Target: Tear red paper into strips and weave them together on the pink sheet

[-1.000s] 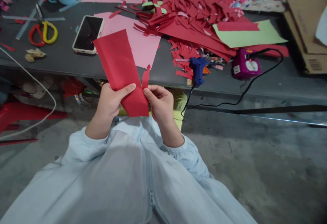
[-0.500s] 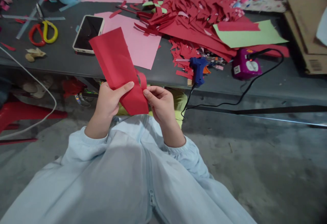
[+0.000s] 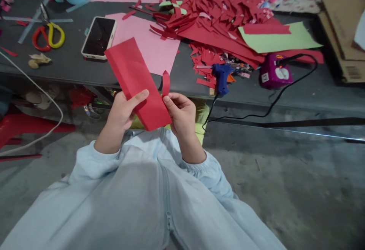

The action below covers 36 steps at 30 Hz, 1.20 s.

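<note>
My left hand [image 3: 121, 111] grips a folded piece of red paper [image 3: 139, 84], its thumb flat on the upper face and the fingers hidden beneath. The paper tilts in front of the table edge, over my lap. Between the thumb and fingers of my right hand [image 3: 181, 113] is a narrow red paper strip [image 3: 165, 84], which stands up with a curl. That hand is beside the lower right edge of the folded paper; whether the strip is still joined to it I cannot tell.
On the grey table lie a phone [image 3: 99, 37], pink paper [image 3: 154, 48], scissors [image 3: 48, 37] and a heap of red paper cuttings [image 3: 216, 10]. A blue glue gun [image 3: 221, 77] is near the front edge, its cord hanging down. Right of it sits a purple plug box [image 3: 275, 73].
The strip has swung upright, away from the folded paper's edge, where it curled before. My right hand has moved slightly right, and the paper has shifted a little down and right.
</note>
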Available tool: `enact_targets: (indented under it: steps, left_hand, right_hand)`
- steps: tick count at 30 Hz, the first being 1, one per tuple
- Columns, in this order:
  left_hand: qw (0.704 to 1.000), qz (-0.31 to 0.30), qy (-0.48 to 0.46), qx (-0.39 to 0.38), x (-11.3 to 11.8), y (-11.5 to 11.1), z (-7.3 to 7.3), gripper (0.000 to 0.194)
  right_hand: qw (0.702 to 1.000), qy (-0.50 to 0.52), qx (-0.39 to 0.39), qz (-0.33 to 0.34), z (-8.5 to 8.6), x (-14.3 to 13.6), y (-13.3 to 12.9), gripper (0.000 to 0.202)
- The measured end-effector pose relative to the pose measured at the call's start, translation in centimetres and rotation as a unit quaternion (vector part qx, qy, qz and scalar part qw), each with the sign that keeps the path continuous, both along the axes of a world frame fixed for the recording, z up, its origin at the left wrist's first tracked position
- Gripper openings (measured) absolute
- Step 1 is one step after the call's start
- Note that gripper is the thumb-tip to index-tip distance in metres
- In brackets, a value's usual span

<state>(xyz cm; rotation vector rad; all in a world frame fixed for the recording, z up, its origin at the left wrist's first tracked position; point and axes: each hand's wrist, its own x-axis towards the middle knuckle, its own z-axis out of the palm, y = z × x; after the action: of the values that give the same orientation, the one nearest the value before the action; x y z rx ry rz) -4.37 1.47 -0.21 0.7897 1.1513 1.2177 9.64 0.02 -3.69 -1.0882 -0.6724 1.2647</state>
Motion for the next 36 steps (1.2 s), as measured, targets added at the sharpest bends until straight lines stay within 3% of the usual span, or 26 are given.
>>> enact_targets:
  steps: [6, 16, 25, 32, 36]
  left_hand:
    - [0.999, -0.03, 0.005, -0.024, 0.2, -0.3, -0.7, 0.042]
    - [0.999, -0.009, 0.035, 0.009, -0.2, 0.1, -1.3, 0.034]
    - [0.998, 0.016, 0.054, 0.023, 0.0, 0.1, -1.4, 0.031]
    - [0.996, 0.023, 0.078, 0.042, -0.2, 0.1, -1.4, 0.029]
    - [0.996, 0.025, 0.073, 0.046, -0.2, 0.2, -1.3, 0.028]
  right_hand:
    - [0.999, -0.013, 0.021, -0.027, -0.1, 0.2, 0.2, 0.032]
    - [0.998, 0.035, -0.01, 0.053, 0.5, 0.7, 0.3, 0.034]
    - [0.999, -0.025, 0.023, 0.003, -0.7, 0.4, 0.2, 0.031]
    - [0.995, 0.043, -0.027, 0.087, 0.7, 0.9, 0.1, 0.034]
    - [0.996, 0.037, -0.014, 0.075, 0.4, 0.8, 0.1, 0.034]
